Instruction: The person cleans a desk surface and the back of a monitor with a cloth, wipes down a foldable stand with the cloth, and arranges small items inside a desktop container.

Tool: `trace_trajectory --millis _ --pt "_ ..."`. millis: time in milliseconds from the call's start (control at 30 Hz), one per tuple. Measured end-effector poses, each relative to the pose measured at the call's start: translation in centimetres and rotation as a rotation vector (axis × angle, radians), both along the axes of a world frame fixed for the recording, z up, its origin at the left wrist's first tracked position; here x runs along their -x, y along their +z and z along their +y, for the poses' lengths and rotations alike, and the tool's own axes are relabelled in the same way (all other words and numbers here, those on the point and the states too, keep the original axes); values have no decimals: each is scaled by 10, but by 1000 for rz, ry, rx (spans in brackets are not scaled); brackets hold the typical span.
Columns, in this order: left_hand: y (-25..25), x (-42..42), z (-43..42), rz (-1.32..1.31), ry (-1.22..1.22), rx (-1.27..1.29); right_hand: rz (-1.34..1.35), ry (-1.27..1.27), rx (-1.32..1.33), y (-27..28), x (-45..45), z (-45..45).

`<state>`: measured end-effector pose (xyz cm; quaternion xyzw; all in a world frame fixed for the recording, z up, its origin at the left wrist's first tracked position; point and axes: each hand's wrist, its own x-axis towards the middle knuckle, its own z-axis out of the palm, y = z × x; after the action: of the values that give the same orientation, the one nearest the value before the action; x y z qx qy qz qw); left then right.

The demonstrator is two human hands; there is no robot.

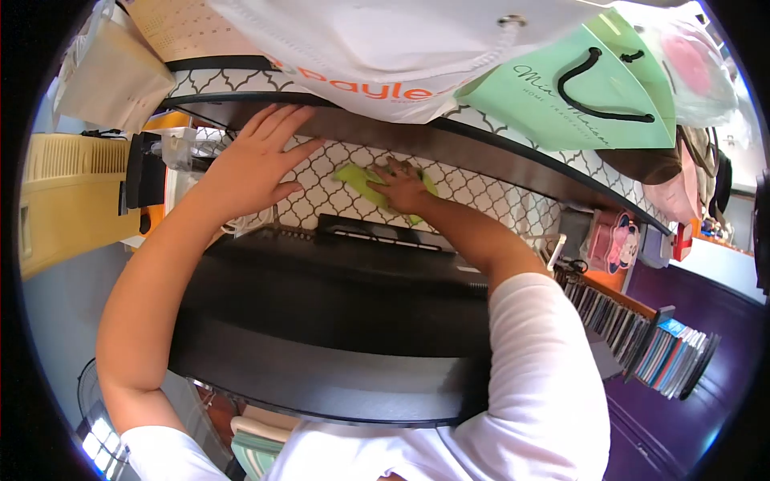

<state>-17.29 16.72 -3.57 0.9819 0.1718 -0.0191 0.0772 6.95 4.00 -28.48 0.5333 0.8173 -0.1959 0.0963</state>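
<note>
My right hand (401, 186) reaches over the black monitor-like casing and holds a green cloth (353, 176) down against a white surface with a dark lattice pattern (481, 188). Its fingers are bent over the cloth, which sticks out on both sides of the palm. My left hand (269, 160) is open with fingers spread, its fingertips at the dark edge of the shelf (337, 124) above. Nothing is in that hand. Between my arms and close to my body lies the large black casing (337, 313), its slotted back part facing the patterned surface.
On the upper shelf stand a white bag with orange lettering (361, 56) and a mint-green paper bag (577, 96) with black handles. A beige ridged unit (72, 192) is at the left. At right are a row of disc cases (601, 313) and a pink item (609, 240).
</note>
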Motion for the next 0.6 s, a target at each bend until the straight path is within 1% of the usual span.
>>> trace_trajectory --millis 33,100,133,200,300,333,367,433,533,600 --pt "2 -1 1 -5 -10 -28 -66 -19 72 -9 -3 2" --pt "6 -2 2 -15 -30 -79 27 -148 78 -27 -23 -5" --pt "7 -2 2 -53 -1 -94 76 -212 88 -33 -36 -15" --pt "9 -3 4 -130 56 -130 18 -226 63 -34 -74 -44" --pt "9 -3 5 -107 79 -55 -225 -303 170 -31 -117 -79" --pt "9 -3 4 -116 77 -73 -307 -348 229 -29 -123 -84" --pt "9 -4 3 -125 75 -91 -315 -321 229 -29 -129 -87" --pt "8 -3 3 -120 76 -99 -328 -271 231 -12 -131 -88" --pt "8 -4 4 -90 88 -76 -273 -391 181 0 -132 -62" --pt "9 -5 3 -74 93 -70 -390 -366 158 -11 -140 -70"
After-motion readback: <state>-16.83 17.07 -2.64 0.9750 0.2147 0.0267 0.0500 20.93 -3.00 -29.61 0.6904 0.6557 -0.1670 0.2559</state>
